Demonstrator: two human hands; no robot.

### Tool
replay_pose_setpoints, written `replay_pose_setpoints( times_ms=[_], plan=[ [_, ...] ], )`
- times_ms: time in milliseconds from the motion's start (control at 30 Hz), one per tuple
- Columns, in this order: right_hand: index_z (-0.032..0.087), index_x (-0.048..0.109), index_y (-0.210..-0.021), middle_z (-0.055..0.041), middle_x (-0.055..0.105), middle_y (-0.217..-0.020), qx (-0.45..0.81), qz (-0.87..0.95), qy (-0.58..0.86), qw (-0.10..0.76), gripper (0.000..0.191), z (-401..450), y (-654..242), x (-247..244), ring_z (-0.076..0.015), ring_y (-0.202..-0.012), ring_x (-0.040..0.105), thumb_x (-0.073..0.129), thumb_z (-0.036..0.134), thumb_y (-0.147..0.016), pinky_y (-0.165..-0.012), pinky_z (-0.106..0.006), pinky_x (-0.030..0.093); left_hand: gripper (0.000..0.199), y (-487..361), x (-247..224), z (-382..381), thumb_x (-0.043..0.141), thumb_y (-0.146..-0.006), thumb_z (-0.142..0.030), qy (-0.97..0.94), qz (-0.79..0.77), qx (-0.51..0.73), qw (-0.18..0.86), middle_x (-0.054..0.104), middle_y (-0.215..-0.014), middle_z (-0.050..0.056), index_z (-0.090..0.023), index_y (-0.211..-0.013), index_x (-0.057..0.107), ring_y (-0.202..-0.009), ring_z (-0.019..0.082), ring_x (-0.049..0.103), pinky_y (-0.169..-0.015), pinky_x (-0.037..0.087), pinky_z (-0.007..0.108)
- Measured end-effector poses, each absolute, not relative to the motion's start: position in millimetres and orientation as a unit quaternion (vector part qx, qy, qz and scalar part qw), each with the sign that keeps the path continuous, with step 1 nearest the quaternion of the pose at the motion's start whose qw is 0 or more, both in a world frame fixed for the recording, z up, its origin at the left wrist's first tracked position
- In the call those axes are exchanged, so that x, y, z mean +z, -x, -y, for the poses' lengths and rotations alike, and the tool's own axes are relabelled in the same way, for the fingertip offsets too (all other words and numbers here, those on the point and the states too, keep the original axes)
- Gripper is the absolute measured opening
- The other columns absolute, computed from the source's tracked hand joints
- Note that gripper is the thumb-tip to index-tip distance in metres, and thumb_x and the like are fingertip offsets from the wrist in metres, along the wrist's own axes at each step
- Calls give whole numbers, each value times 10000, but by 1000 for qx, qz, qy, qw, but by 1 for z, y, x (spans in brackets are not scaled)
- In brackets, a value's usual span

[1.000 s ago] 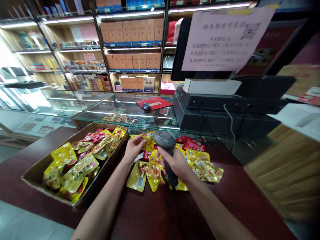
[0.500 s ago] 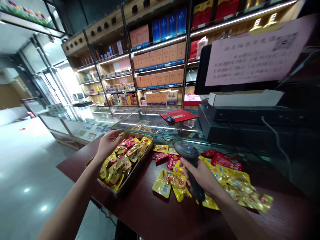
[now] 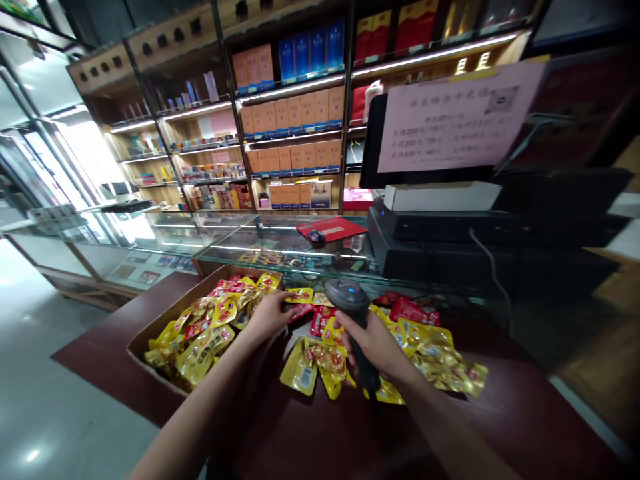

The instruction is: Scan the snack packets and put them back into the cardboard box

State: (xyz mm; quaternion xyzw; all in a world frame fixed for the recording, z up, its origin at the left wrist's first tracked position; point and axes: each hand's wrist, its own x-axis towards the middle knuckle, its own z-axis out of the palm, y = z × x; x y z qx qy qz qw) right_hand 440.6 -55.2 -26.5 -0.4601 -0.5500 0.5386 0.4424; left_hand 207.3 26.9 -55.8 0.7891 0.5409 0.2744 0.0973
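Note:
My right hand [image 3: 375, 343] is wrapped round the handle of a black barcode scanner [image 3: 349, 298], a small blue light glowing on its head. My left hand [image 3: 270, 315] is at the right side of a cardboard box [image 3: 150, 380] heaped with yellow, gold and red snack packets [image 3: 205, 353]. Its fingers are apart and reach toward a red packet [image 3: 301, 311] and a yellow packet [image 3: 300, 295] on the table; whether they touch is unclear. Below the scanner lies a gold packet [image 3: 300, 370] with a barcode label. More gold packets [image 3: 445, 363] are piled beside my right hand.
The dark red table [image 3: 280, 433] meets a glass display counter [image 3: 240, 247]. On the counter are a red mat [image 3: 340, 229] with a mouse [image 3: 316, 237], and black equipment [image 3: 440, 257] under a screen with a pink notice [image 3: 450, 120]. Shelves of boxed goods [image 3: 295, 110] stand behind.
My left hand has moved right, from the box's far left side to the packets beside it. The view has turned right. The scanner stays in my right hand over the packets.

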Motion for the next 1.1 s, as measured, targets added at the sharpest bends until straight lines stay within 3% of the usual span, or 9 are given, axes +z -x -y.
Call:
replay_pose_setpoints(
  times_ms=[100,233,300,400,533,667,767,933,1100],
  plan=[
    [179,530,-759,58,517,-446,543,542,464,443,374,53,-443,-28,-95,-319,492,576,546,-809,-345,-193,382,431,-231,-81,-42,583,-805,-382,-783,-587,195,70,675,-1063,152,-161,-1166,662,-969,265,635,-882,453,342],
    [182,524,-780,60,519,-429,550,531,466,446,364,49,-444,-32,-94,-305,481,567,542,-816,-330,-186,366,363,-241,-97,-57,435,-889,-313,-732,-670,105,66,688,-948,227,-93,-920,722,-928,300,655,-803,460,353],
    [176,534,-767,58,513,-419,548,530,467,448,366,47,-444,-34,-90,-296,472,563,537,-820,-325,-182,359,313,-239,-101,-61,462,-873,-288,-722,-681,92,85,693,-929,228,-96,-878,710,-901,296,664,-761,461,337],
    [168,554,-753,54,507,-412,545,530,474,444,358,44,-443,-38,-87,-288,465,565,519,-827,-317,-181,356,283,-231,-109,-66,578,-806,-323,-729,-659,136,127,700,-959,189,-121,-981,672,-898,275,662,-739,454,306],
    [174,552,-728,45,516,-419,545,532,481,435,342,42,-443,-42,-88,-286,465,566,497,-839,-316,-186,366,561,-220,-119,-68,771,-596,-360,-703,-649,192,219,706,-970,145,-122,-1086,635,-860,257,655,-681,445,265],
    [180,542,-732,49,510,-423,550,529,476,438,333,41,-444,-43,-91,-285,466,559,492,-847,-316,-191,376,371,-215,-115,-62,774,-577,-426,-677,-591,234,371,682,-673,39,-136,-802,719,-623,179,610,-539,392,221],
    [178,536,-739,56,499,-421,547,526,482,438,324,42,-443,-42,-90,-290,469,557,482,-849,-319,-187,373,378,-219,-106,-59,782,-573,-460,-617,-563,312,452,626,-559,8,-116,-715,715,-484,108,515,-465,342,197],
    [181,514,-763,64,497,-422,548,527,490,425,310,42,-443,-42,-90,-300,471,551,475,-854,-327,-183,364,458,-240,-105,-71,820,-561,-430,-490,-498,453,553,715,-794,74,-114,-882,733,-572,112,597,-537,466,206],
    [196,474,-780,68,508,-414,565,495,515,413,271,39,-444,-44,-93,-290,465,554,443,-858,-311,-181,355,439,-263,-109,-85,833,-560,-409,-445,-473,478,592,728,-841,111,-101,-856,733,-662,170,664,-600,545,258]
  ],
)
